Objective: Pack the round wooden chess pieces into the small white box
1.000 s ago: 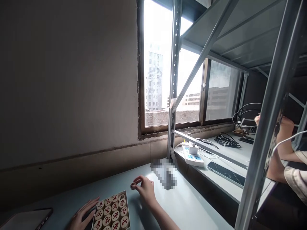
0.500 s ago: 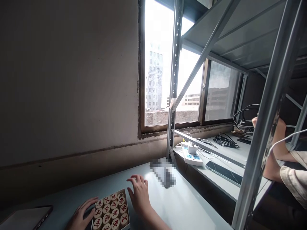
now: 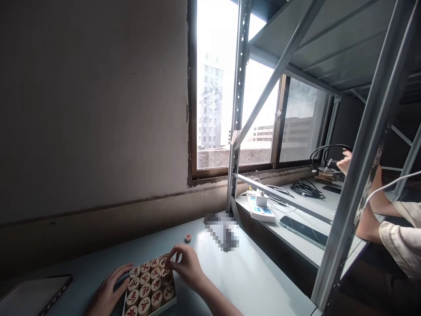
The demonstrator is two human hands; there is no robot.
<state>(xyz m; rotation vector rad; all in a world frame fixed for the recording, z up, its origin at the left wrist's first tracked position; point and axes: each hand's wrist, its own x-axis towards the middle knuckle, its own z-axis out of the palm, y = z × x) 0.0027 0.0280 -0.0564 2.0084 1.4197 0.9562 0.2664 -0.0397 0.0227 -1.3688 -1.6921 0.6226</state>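
A shallow box of round wooden Chinese chess pieces, marked in red and dark characters, lies at the table's front. My left hand is at its left side, fingers stretched and thumb apart, the tips against the edge. Over the box's far right corner, my right hand has its thumb and bent forefinger closed on a chess piece in the top row. One loose chess piece with a red character lies flat on the table beyond the right hand.
A blurred-out object lies on the table near the shelf post. To the left is a dark-edged flat case. The metal rack at right holds a power strip, a phone and cables. Another person's arms reach in there.
My right hand has moved left and down onto the box's far corner, its fingers closing. The loose chess piece now shows on the table. The other person's hand has shifted left.
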